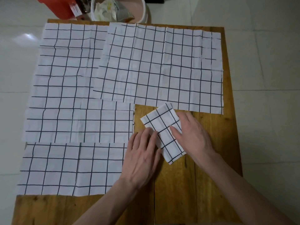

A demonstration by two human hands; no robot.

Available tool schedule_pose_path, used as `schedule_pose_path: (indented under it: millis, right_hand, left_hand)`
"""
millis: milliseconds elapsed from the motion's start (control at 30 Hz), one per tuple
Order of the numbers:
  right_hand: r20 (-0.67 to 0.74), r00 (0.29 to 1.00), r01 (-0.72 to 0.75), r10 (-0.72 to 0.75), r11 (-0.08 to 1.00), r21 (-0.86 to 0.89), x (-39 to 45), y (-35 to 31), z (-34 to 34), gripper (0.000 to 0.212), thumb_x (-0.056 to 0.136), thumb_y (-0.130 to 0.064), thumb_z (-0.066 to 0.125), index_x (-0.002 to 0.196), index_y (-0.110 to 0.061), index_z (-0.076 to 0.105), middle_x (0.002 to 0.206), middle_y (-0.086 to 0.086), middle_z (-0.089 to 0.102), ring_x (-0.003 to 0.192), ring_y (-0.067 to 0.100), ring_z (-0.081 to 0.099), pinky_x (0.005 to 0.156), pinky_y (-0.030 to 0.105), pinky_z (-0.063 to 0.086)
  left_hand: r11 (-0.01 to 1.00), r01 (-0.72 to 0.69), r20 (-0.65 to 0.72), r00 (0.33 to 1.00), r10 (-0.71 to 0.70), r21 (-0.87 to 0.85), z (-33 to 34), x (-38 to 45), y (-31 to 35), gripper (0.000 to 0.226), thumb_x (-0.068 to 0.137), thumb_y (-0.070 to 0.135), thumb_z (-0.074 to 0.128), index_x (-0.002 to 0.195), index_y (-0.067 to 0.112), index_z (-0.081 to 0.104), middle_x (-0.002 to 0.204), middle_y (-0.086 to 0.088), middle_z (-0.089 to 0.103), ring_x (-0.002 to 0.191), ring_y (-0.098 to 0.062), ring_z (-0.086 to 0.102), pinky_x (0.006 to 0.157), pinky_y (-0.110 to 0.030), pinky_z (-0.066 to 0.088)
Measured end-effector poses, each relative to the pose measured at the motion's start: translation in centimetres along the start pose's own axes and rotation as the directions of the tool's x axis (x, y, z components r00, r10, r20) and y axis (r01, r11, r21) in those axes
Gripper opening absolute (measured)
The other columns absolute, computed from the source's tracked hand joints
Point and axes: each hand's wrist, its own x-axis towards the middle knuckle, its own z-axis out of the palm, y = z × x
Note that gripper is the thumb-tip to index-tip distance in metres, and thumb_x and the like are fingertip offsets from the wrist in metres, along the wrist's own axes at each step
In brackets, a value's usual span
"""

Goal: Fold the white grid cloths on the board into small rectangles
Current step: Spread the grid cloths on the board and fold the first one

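I see my left hand (142, 153) and right hand (193, 135) bare, no rings or watch; behind each, the forearm is bare, no sleeve showing.

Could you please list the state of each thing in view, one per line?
Small cloth: folded into a rectangle, lying askew.
Left hand: flat, pressing its edge.
Right hand: flat, pressing it.
Large cloth: spread, unfolded.
Left cloths: spread, overlapping.
Bucket: open, holding packaging.
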Motion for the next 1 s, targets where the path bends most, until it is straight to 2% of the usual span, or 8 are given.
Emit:
schedule_pose_path:
  millis: [100,167,300,367,467,567,733,1000]
  right_hand:
    - [-0.027,0.996,-0.085,0.085,0.996,0.021,-2.2,0.1,0.8,0.052,0.104,-0.038,0.056,0.150,-0.017,0.044,0.132,0.003,0.057,0.109,0.020,0.061,0.076,0.024,0.041]
    - [-0.036,0.989,-0.141,0.141,0.990,0.022,-3.6,0.5,1.6,0.056,0.104,-0.042,0.056,0.152,-0.016,0.043,0.133,0.003,0.059,0.109,0.019,0.062,0.075,0.021,0.041]
    - [-0.185,0.978,-0.112,0.095,0.990,-0.083,-6.3,2.0,3.1,0.069,0.098,-0.046,0.063,0.155,-0.013,0.041,0.130,0.007,0.057,0.110,0.021,0.057,0.083,0.031,0.053]
    - [-0.231,0.973,-0.016,-0.012,0.993,-0.119,-7.2,2.6,3.4,0.071,0.099,-0.042,0.063,0.158,-0.013,0.038,0.146,0.009,0.051,0.128,0.024,0.053,0.098,0.038,0.054]
    - [-0.156,0.973,0.145,-0.171,0.975,-0.168,-7.9,3.2,4.1,0.065,0.106,-0.043,0.051,0.162,-0.018,0.031,0.168,0.005,0.032,0.155,0.022,0.031,0.121,0.041,0.037]
    - [-0.057,0.970,0.220,-0.236,0.953,-0.206,-8.6,3.8,5.1,0.063,0.109,-0.050,0.035,0.165,-0.023,0.023,0.173,0.001,0.019,0.160,0.019,0.016,0.126,0.042,0.026]
    - [0.000,0.973,0.227,-0.233,0.950,-0.216,-10.4,6.1,5.6,0.066,0.109,-0.053,0.032,0.166,-0.027,0.016,0.175,-0.002,0.010,0.161,0.017,0.008,0.129,0.043,0.021]
    - [0.015,0.970,0.239,-0.243,0.939,-0.246,-13.9,9.8,5.5,0.067,0.107,-0.058,0.031,0.166,-0.028,0.021,0.174,-0.003,0.013,0.161,0.017,0.010,0.128,0.048,0.020]
  left_hand:
    - [0.999,-0.037,0.018,0.999,0.037,0.005,0.7,-0.8,0.7,0.056,0.111,0.046,0.037,0.157,0.014,0.042,0.159,-0.011,0.045,0.149,-0.029,0.039,0.127,-0.049,0.022]
    - [0.998,-0.060,0.040,0.997,0.059,0.017,1.0,-1.3,0.9,0.058,0.110,0.044,0.037,0.159,0.014,0.039,0.163,-0.012,0.041,0.153,-0.030,0.035,0.127,-0.051,0.023]
    - [0.985,-0.162,0.082,0.984,0.158,0.051,1.5,-2.1,0.7,0.061,0.110,0.044,0.032,0.162,0.012,0.033,0.168,-0.014,0.035,0.158,-0.030,0.025,0.127,-0.054,0.019]
    - [0.975,-0.212,0.072,0.976,0.207,0.069,1.6,-2.3,0.6,0.061,0.111,0.043,0.030,0.162,0.011,0.032,0.168,-0.014,0.034,0.159,-0.030,0.023,0.126,-0.053,0.017]
    - [0.959,-0.274,0.074,0.960,0.268,0.077,1.7,-2.5,0.8,0.060,0.111,0.041,0.032,0.162,0.010,0.034,0.167,-0.014,0.036,0.158,-0.029,0.025,0.125,-0.052,0.018]
    - [0.954,-0.291,0.081,0.955,0.285,0.074,1.9,-2.8,1.4,0.060,0.110,0.042,0.035,0.161,0.011,0.035,0.167,-0.014,0.036,0.158,-0.029,0.026,0.126,-0.052,0.019]
    - [0.959,-0.284,0.095,0.955,0.282,0.014,2.4,-3.5,3.2,0.069,0.110,0.049,0.035,0.165,0.010,0.023,0.167,-0.012,0.036,0.158,-0.026,0.026,0.128,-0.053,0.024]
    - [0.972,-0.234,0.090,0.969,0.232,0.011,3.6,-4.8,6.8,0.069,0.109,0.056,0.034,0.165,0.015,0.027,0.172,-0.008,0.024,0.162,-0.023,0.010,0.130,-0.049,0.006]
